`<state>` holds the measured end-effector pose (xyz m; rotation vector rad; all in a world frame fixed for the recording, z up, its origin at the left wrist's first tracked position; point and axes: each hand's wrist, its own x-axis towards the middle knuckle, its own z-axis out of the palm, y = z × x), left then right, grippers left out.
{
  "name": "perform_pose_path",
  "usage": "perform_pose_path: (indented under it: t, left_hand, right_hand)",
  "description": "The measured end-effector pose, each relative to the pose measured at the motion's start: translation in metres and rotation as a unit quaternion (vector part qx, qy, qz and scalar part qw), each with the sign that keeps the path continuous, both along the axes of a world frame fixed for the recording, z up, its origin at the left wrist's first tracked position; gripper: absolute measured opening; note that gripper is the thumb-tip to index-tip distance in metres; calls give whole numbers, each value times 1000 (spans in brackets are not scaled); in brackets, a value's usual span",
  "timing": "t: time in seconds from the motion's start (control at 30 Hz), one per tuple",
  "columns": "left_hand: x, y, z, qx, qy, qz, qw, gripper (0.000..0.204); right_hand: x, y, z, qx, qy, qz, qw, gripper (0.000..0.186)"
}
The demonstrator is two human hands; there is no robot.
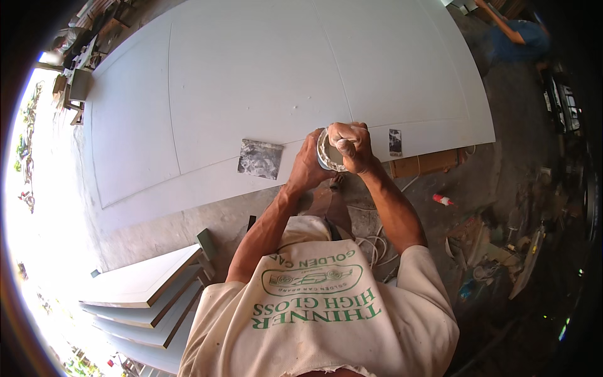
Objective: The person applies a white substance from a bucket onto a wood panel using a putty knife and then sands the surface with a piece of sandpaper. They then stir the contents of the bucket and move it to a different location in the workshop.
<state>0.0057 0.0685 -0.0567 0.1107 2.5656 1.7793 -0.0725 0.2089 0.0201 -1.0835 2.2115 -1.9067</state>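
Observation:
Over the near edge of a large white panel (245,69), my left hand (304,166) is wrapped round the side of a round tub (323,152). White paste is smeared around the tub's rim. My right hand (352,146) is closed in a fist above the tub's opening, with pale paste on its fingers. Whatever the fist grips is hidden. To the left of the tub, a square sheet smudged grey and black (259,159) lies on the panel. A small dark rectangular piece (394,142) lies to the right of my right hand.
Several white panels (141,276) are stacked at lower left. A brown box-like piece (427,163) sits under the panel's right edge. On the floor are a red-and-white bottle (442,200), a pale cable (375,248) and scattered scraps (496,257). A person in blue (520,41) is at upper right.

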Motion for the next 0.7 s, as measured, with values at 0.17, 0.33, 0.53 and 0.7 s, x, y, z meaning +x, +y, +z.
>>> perform_pose_path:
  t: [0.17, 0.33, 0.53, 0.7]
  left_hand:
    - [4, -1, -7, -8, 21, 8, 1000, 102]
    - [2, -1, -5, 5, 19, 5, 1000, 102]
    - [1, -1, -6, 3, 18, 5, 1000, 102]
    - [-1, -1, -3, 1, 25, -2, 1000, 102]
  right_hand:
    - [6, 6, -4, -34, -138, -147, 979, 59]
    - [27, -11, 7, -151, -244, -342, 895, 51]
    - [26, 19, 21, -417, -259, -366, 791, 59]
    - [28, -5, -21, -356, -86, -241, 899, 52]
